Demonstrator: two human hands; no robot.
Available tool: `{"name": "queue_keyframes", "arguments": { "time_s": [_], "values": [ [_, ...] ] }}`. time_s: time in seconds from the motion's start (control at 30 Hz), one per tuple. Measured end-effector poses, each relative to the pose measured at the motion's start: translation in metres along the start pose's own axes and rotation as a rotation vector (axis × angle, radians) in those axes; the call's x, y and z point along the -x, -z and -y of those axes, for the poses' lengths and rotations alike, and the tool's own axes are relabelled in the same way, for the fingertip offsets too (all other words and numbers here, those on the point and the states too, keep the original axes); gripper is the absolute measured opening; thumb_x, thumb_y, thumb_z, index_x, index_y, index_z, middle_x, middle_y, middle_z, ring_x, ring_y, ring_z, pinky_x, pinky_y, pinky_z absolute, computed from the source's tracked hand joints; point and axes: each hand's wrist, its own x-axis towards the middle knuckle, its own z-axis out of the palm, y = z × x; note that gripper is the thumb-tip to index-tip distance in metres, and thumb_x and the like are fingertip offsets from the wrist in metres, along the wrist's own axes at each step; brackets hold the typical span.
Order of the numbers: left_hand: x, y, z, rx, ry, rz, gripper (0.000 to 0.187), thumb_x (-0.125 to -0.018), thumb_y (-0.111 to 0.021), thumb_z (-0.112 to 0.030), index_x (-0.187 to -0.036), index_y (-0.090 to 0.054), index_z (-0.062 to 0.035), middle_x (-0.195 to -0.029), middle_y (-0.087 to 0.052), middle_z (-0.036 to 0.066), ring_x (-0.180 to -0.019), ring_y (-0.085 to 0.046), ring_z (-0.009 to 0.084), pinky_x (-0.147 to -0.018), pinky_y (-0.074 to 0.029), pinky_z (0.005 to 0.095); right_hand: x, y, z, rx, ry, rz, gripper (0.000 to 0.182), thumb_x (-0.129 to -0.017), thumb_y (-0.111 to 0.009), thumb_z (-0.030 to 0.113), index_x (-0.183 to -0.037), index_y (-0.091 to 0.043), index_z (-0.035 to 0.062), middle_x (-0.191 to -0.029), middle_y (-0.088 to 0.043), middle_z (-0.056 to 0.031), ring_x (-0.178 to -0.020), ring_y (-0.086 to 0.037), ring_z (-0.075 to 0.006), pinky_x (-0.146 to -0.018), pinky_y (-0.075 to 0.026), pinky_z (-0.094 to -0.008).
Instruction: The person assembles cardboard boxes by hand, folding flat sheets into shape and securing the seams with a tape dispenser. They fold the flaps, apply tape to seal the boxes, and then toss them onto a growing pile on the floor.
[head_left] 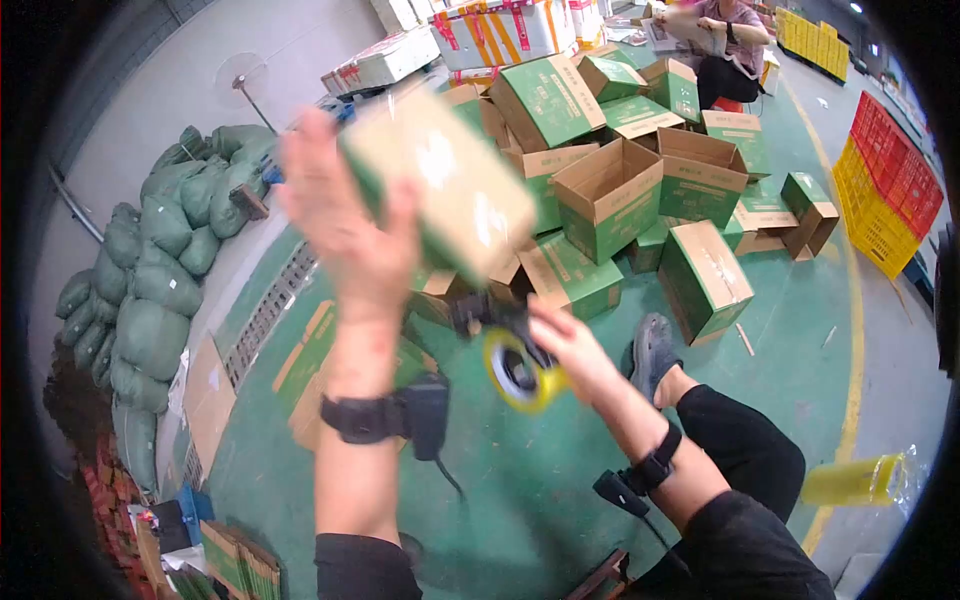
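Observation:
A green and brown cardboard box [450,170], taped along its face, is tilted in mid-air in front of me and smeared by motion. My left hand [350,220] is raised at its left side with the fingers stretched out and the thumb overlapping the box. In my right hand [570,350] is a tape dispenser [520,365] loaded with a yellow roll, its dark head just below the box's lower corner. Both wrists wear black straps with small devices.
Green and brown boxes, some open-topped [610,190], are piled ahead. Green sacks [165,270] line the left wall. Red and yellow crates [890,190] stand right, with a yellow roll [850,482] below. Flattened cardboard [305,370] lies on the floor. Another person [735,40] sits behind the pile.

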Motion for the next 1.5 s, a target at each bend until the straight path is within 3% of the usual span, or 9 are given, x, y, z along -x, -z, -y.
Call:
{"name": "queue_keyframes", "arguments": {
  "time_s": [0.2,0.37,0.43,0.7,0.9,1.1,1.2,1.27,1.5],
  "values": [
    [0.177,0.015,0.122,-0.237,0.599,0.586,0.057,-0.078,-0.059,-0.019,-0.126,-0.035,-0.0013,-0.135,-0.029,0.019,-0.125,-0.027,0.0337,-0.099,-0.023,0.049,0.061,0.006,0.05,0.206,0.113,0.145,0.072,-0.072,-0.07,0.026,-0.128,-0.032,0.0035,-0.109,-0.052,-0.0053,-0.092,-0.051,-0.0103,-0.082,-0.041,-0.0242],
    [0.388,0.077,0.209,-0.614,0.48,0.901,0.094,-0.064,-0.072,-0.023,-0.137,-0.014,-0.0091,-0.144,-0.008,0.013,-0.132,-0.008,0.0298,-0.101,-0.019,0.0524,0.141,0.065,-0.049,-1.059,-0.225,0.227,0.076,-0.073,-0.059,0.055,-0.124,-0.037,0.0036,-0.098,-0.057,-0.0081,-0.076,-0.054,-0.0132,-0.077,-0.043,-0.0274],
    [0.361,0.08,0.194,-0.736,0.877,1.289,0.102,-0.06,-0.075,-0.023,-0.138,-0.011,-0.0089,-0.144,-0.006,0.012,-0.132,-0.008,0.0285,-0.102,-0.018,0.0525,0.142,0.056,-0.063,-1.178,-0.369,0.155,0.08,-0.071,-0.05,0.064,-0.122,-0.039,0.0028,-0.096,-0.056,-0.0082,-0.076,-0.053,-0.0136,-0.078,-0.041,-0.0295],
    [0.374,0.098,0.166,-0.698,0.747,0.968,0.087,-0.063,-0.07,-0.011,-0.135,-0.02,-0.0068,-0.127,-0.035,0.015,-0.118,-0.033,0.0311,-0.098,-0.027,0.0443,0.139,0.025,-0.112,-1.171,-0.485,0.2,0.042,-0.084,-0.052,0.027,-0.117,-0.041,0.0031,-0.106,-0.057,-0.0105,-0.11,-0.047,-0.0281,-0.1,-0.028,-0.0413],
    [0.393,0.129,0.135,0.112,1.021,0.745,0.011,-0.065,-0.061,-0.007,-0.074,-0.055,-0.0032,-0.08,-0.05,0.013,-0.077,-0.051,0.0323,-0.065,-0.044,0.0403,0.142,0.026,-0.064,-0.362,-0.416,0.256,0.054,-0.078,-0.063,0.029,-0.119,-0.042,0.0022,-0.096,-0.058,-0.0048,-0.092,-0.053,-0.0153,-0.084,-0.039,-0.0285],
    [0.299,0.173,-0.057,0.09,0.154,1.442,0.024,-0.082,-0.053,-0.017,-0.102,-0.059,-0.0051,-0.102,-0.057,0.018,-0.091,-0.057,0.0252,-0.075,-0.046,0.0348,0.137,0.045,-0.054,1.202,0.276,0.101,0.042,-0.069,-0.068,0.035,-0.09,-0.052,0.0025,-0.083,-0.056,-0.0126,-0.076,-0.054,-0.0289,-0.077,-0.039,-0.0355],
    [0.329,0.166,-0.094,0.246,0.398,1.535,0.027,-0.079,-0.058,-0.027,-0.101,-0.06,-0.012,-0.109,-0.052,0.021,-0.101,-0.05,0.0322,-0.083,-0.042,0.0426,0.157,0.051,-0.102,1.35,0.286,0.344,0.05,-0.066,-0.065,0.048,-0.085,-0.048,0.0043,-0.075,-0.055,-0.0122,-0.077,-0.054,-0.0298,-0.074,-0.037,-0.0365],
    [0.331,0.163,-0.101,0.361,0.472,1.211,0.014,-0.06,-0.067,-0.011,-0.072,-0.062,-0.0067,-0.071,-0.053,0.007,-0.079,-0.053,0.0278,-0.062,-0.043,0.0387,0.176,0.047,-0.114,1.337,0.131,0.495,0.058,-0.067,-0.06,0.055,-0.09,-0.05,0.0027,-0.075,-0.057,-0.0143,-0.079,-0.056,-0.0304,-0.075,-0.037,-0.0368],
    [0.349,0.199,-0.081,-0.174,0.742,0.7,0.022,-0.06,-0.072,-0.026,-0.062,-0.06,-0.0077,-0.101,-0.052,0.01,-0.107,-0.039,0.0352,-0.088,-0.03,0.0477,0.177,0.053,-0.127,1.071,-0.43,0.467,0.08,-0.058,-0.063,0.066,-0.094,-0.051,-0.0038,-0.079,-0.06,-0.0214,-0.082,-0.057,-0.0376,-0.076,-0.042,-0.0418]
  ]
}}
